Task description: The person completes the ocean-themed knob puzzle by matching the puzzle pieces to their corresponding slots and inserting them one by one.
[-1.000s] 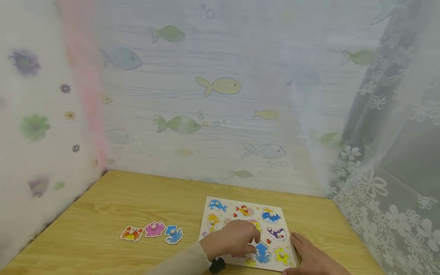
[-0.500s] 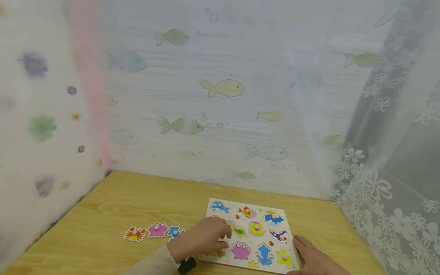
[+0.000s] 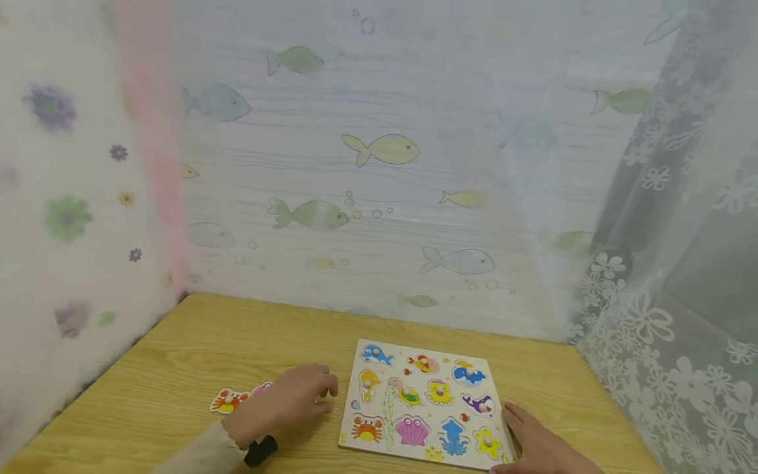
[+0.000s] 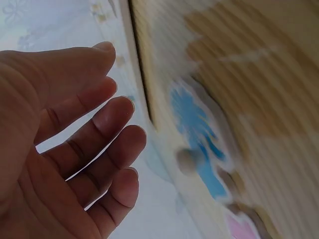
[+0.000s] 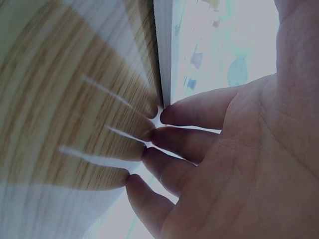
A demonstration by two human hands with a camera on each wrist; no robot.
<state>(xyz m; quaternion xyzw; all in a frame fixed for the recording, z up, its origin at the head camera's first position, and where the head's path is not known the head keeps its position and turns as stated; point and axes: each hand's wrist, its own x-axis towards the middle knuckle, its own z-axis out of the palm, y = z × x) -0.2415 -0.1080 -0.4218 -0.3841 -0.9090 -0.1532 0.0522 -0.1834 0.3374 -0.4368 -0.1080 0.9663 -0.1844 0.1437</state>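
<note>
A white peg puzzle board (image 3: pixel 385 355) printed with sea animals lies on the table. Most of its pictures carry knobs; the crab, shell and squid pictures in the lower row show none. My left hand (image 3: pixel 290 398) hovers left of the board, fingers loosely bent and holding nothing. In the left wrist view, a blue squid piece (image 4: pixel 192 119) with a round knob lies beyond the fingertips; the hand covers it in the head view. A crab piece (image 3: pixel 227 400) and a partly hidden pink shell piece (image 3: pixel 262 388) lie there too. My right hand (image 3: pixel 541 441) rests along the board's right edge, fingertips touching the table.
The wood-grain table (image 3: pixel 237 329) backs onto a pale curtain (image 3: pixel 379 224) printed with fish. Flowered cloth hangs at the left, and a sheer lace curtain (image 3: pixel 645 316) at the right. A dark band (image 3: pixel 260 451) sits at my left wrist.
My left hand has moved left, off the board and over to the loose pieces, uncovering the board's lower-left pictures. The right hand stays at the board's edge.
</note>
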